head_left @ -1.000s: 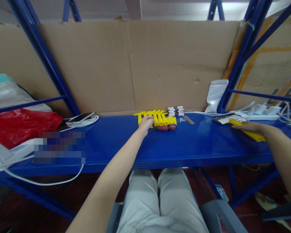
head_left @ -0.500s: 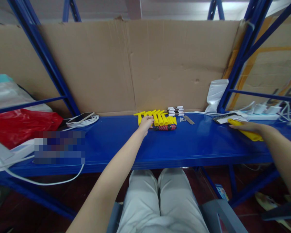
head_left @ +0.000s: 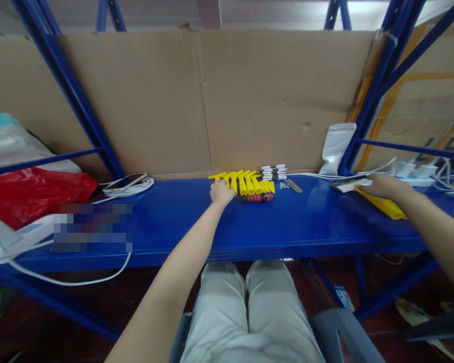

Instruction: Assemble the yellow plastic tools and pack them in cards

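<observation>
My left hand [head_left: 221, 192] is closed around the leftmost of a row of yellow T-shaped plastic handles [head_left: 243, 185], its fingers partly hiding that handle. Right beside it, in front of the row, lies a red-and-black screwdriver [head_left: 259, 198]. Small yellow pieces [head_left: 268, 186] lie at the row's right end. Far to the right, my right hand [head_left: 384, 185] has its fingers drawn together at the right end of a flat black-and-white packet [head_left: 350, 185]; its fingertips are partly hidden. A yellow bag-like item [head_left: 386, 205] lies under that hand.
Behind the handles is a stack of white-and-dark pieces [head_left: 274, 172]. Small metal bits [head_left: 284, 185] and a flat grey strip [head_left: 294, 186] lie right of it. A phone [head_left: 127, 181] with coiled white cable is on the left, power strips at both sides. Cardboard [head_left: 249, 101] stands behind the blue shelf [head_left: 272, 227].
My left hand has shifted slightly left and down onto the leftmost handle. My right hand has moved up from the yellow item to the packet's right end.
</observation>
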Demonstrator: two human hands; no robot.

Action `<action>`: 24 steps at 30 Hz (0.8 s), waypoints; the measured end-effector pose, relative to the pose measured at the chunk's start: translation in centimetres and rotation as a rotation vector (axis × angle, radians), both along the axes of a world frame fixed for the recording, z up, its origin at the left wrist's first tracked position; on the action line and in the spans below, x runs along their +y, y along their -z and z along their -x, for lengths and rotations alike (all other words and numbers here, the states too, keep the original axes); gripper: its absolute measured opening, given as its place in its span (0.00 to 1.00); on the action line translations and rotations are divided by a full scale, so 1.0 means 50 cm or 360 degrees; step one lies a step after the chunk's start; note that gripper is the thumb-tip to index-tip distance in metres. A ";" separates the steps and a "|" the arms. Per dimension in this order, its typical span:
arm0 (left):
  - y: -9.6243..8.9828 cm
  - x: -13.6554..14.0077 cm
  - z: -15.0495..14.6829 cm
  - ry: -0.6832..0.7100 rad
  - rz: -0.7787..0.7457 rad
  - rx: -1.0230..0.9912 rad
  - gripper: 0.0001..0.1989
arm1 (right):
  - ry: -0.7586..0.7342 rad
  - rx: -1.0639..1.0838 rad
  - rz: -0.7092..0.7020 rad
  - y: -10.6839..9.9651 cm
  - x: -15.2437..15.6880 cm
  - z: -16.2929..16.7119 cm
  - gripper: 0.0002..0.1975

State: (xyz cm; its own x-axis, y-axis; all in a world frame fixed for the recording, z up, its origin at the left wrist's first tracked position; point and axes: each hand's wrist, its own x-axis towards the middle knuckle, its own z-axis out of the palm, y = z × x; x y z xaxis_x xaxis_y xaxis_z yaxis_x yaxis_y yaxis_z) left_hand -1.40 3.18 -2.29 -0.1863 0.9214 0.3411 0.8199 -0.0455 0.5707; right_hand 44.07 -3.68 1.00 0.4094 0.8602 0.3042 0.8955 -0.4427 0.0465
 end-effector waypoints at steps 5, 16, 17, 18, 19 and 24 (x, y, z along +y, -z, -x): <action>0.004 0.008 0.017 -0.0169 0.0105 -0.0002 0.23 | -0.0294 0.0087 0.0081 -0.035 -0.009 0.146 0.25; 0.004 0.017 0.043 -0.0305 0.0264 -0.0011 0.20 | -0.0745 0.0519 -0.0419 -0.048 0.098 0.335 0.18; 0.004 0.017 0.044 -0.0300 0.0283 -0.0013 0.21 | -0.0776 0.0592 -0.0505 -0.044 0.110 0.339 0.17; 0.003 0.017 0.045 -0.0291 0.0299 -0.0021 0.22 | -0.0795 0.0653 -0.0592 -0.037 0.121 0.341 0.16; 0.003 0.017 0.045 -0.0281 0.0314 -0.0031 0.23 | -0.0800 0.0699 -0.0676 -0.026 0.129 0.341 0.15; 0.005 0.017 0.043 -0.0289 0.0305 -0.0001 0.21 | -0.0868 0.0742 -0.0749 0.051 0.144 0.322 0.13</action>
State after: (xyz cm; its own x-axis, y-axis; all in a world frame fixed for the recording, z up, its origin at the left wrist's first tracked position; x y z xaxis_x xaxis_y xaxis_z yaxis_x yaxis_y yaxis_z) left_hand -3.57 4.03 -2.53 -0.3549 0.9205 0.1633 0.8043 0.2116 0.5552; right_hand 27.96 3.53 -1.54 0.1470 0.7994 0.5825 0.8707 0.1749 -0.4597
